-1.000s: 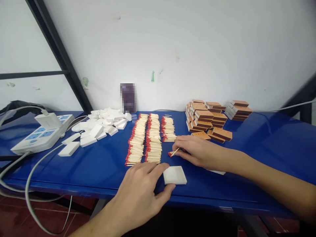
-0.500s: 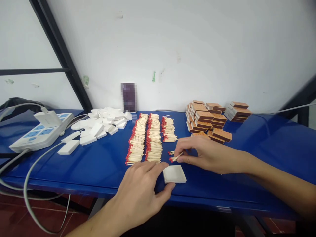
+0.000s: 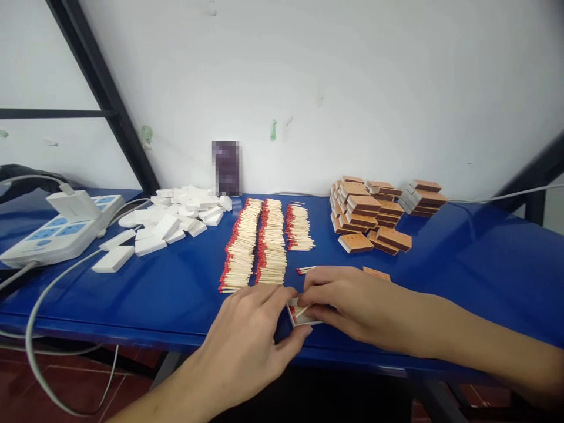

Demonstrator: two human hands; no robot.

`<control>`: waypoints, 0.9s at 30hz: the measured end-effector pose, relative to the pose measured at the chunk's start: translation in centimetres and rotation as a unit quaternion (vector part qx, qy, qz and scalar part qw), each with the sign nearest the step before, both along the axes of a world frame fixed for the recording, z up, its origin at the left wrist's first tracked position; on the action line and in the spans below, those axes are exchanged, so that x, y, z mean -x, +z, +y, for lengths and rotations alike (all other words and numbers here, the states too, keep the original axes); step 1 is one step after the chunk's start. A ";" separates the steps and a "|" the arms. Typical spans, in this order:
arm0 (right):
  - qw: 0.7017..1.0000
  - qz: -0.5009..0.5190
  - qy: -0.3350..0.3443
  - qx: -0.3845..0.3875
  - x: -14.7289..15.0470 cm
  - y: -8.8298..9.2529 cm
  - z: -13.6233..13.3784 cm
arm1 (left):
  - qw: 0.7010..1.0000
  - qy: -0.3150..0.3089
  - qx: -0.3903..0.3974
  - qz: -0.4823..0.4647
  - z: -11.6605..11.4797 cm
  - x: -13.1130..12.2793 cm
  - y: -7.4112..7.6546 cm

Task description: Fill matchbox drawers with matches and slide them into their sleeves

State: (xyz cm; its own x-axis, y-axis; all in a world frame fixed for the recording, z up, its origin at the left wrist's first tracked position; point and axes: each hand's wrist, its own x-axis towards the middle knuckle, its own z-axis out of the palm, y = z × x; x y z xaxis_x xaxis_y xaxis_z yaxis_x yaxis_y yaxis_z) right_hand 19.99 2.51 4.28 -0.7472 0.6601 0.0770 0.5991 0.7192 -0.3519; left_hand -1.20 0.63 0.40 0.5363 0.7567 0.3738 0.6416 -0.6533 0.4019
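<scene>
A small white matchbox tray [image 3: 314, 322] lies near the table's front edge. My left hand [image 3: 249, 338] grips its left end between thumb and forefinger. Over the tray, my right hand [image 3: 348, 299] pinches a few red-tipped matches [image 3: 301, 311], their heads inside the tray's left part. The right fingers cover much of the tray. Just behind that hand a few loose matches [image 3: 305, 270] lie on the table. Farther back are three rows of matches: a left row [image 3: 241, 247], a middle row [image 3: 271, 244] and a shorter right row [image 3: 299, 228].
Orange-brown matchboxes [image 3: 363, 202] are stacked at back right, with a smaller stack [image 3: 423, 198] beyond. Another matchbox [image 3: 376, 274] is partly behind my right wrist. White trays [image 3: 176, 214] are heaped at left, near a power strip [image 3: 66, 229] with cables. A blurred-out panel [image 3: 227, 168] leans on the wall.
My right hand has moved down and slightly left, bringing the matches from beside the tray into it. My left hand stays at the tray. The view has shifted slightly.
</scene>
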 end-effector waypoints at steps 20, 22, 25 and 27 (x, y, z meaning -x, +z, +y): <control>0.977 -0.015 -0.005 -0.214 -2.2 0.0 3.0 | 0.991 -0.065 -0.114 -0.021 -0.1 0.5 -0.8; 0.981 -0.072 -0.045 -0.177 -2.6 -0.4 3.7 | 0.989 -0.065 -0.134 -0.022 -0.1 0.4 -0.9; 0.985 -0.100 -0.080 -0.112 -2.8 -0.6 4.3 | 0.985 -0.081 -0.154 -0.016 0.0 0.4 -1.0; 0.991 -0.085 -0.084 -0.067 -2.8 -0.4 4.3 | 0.984 -0.089 -0.155 -0.007 0.0 0.4 -0.9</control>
